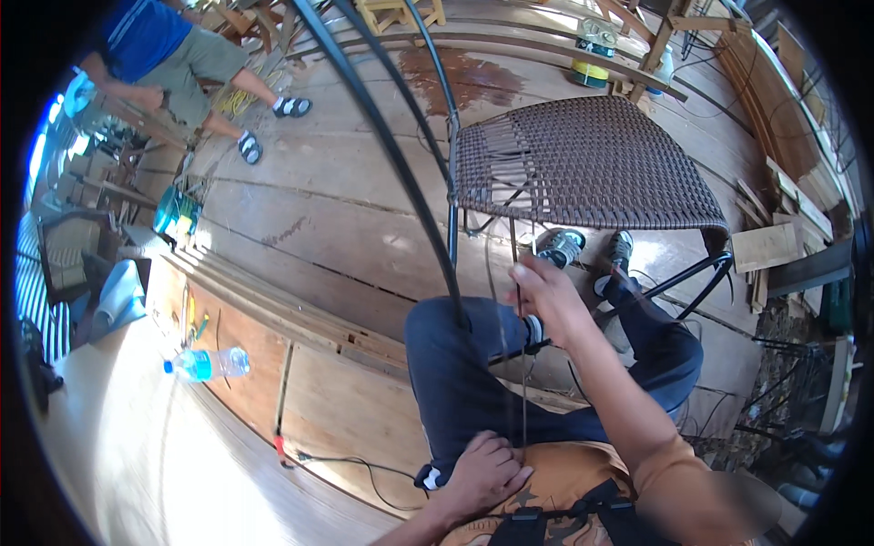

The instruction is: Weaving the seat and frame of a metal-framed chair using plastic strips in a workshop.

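Observation:
In front of me stands a chair with a black tubular frame and a woven brown seat. At the seat's left side the weave is loose and lighter crossing strands show. Below the seat's near edge, my right hand is closed in a pinch on a thin dark weaving strand. This strand hangs down toward my lap. My left hand rests at my waist with its fingers curled, close to the strand's lower part; what lies between them is hidden. A black frame tube arches over my left thigh.
On the pale surface at left lies a water bottle, near a black cable. Another person stands at the far left. Wood offcuts are piled at right. A clear container with a yellow band stands at the back.

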A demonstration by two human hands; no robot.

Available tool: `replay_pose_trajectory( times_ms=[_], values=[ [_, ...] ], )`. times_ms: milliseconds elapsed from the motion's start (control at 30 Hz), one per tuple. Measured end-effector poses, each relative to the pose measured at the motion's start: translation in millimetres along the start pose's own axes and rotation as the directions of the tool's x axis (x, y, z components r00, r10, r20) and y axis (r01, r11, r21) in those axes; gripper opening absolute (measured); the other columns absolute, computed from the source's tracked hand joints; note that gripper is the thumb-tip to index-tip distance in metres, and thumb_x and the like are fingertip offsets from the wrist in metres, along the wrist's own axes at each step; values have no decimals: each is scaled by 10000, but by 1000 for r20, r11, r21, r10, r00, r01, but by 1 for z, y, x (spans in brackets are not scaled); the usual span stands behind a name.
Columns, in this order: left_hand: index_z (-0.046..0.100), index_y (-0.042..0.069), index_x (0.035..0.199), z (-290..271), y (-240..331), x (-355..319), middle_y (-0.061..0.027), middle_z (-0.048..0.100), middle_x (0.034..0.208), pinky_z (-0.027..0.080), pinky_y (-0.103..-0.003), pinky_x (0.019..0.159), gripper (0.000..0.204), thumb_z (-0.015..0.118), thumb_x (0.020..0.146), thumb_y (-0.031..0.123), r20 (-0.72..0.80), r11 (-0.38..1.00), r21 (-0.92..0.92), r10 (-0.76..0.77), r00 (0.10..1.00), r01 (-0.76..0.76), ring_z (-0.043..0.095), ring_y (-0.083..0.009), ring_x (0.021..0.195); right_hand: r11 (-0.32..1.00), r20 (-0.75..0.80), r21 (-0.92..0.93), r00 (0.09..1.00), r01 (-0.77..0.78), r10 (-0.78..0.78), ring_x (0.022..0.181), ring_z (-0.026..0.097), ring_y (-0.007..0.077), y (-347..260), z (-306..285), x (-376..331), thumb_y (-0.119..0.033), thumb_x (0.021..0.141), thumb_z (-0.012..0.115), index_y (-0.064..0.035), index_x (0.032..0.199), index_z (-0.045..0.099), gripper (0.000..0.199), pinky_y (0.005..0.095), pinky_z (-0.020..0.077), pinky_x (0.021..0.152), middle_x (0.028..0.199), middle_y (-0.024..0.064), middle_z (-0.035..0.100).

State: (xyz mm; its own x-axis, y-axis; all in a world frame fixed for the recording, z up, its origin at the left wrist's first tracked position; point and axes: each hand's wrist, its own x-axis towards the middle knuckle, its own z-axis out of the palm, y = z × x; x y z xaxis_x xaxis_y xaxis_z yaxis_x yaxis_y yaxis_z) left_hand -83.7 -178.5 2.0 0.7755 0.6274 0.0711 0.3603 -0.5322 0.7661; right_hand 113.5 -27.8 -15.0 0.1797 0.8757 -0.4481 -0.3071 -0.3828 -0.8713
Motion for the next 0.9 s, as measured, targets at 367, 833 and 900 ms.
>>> replay_pose_trajectory(
  times_ms=[367,833,900],
  values=[
    [434,4,1208,-3,-137,211,-90,553,979,447,-242,659,332,441,884,74,-543,682,-731,-573,614,-10,542,-118,764,549,-35,-750,807,369,-590,686,613,363,-11,20,4,-62,845,485,-47,1146,498,302,384,478,587,750,252,579],
    [562,-13,915,-10,-124,241,-124,491,1029,412,-321,822,127,544,806,50,-899,940,-319,-260,353,-118,498,-232,952,543,31,-758,852,361,-523,623,586,210,-2,1,30,-110,829,513,18,1242,392,449,318,464,566,734,163,596],
    [561,-15,904,-15,-113,233,-121,487,1031,421,-301,786,124,530,806,54,-861,910,-380,-282,423,-167,497,-226,937,840,-11,-383,907,385,-421,605,509,125,0,-14,-20,-117,822,537,5,1321,305,564,253,433,580,721,85,548]
  ],
)
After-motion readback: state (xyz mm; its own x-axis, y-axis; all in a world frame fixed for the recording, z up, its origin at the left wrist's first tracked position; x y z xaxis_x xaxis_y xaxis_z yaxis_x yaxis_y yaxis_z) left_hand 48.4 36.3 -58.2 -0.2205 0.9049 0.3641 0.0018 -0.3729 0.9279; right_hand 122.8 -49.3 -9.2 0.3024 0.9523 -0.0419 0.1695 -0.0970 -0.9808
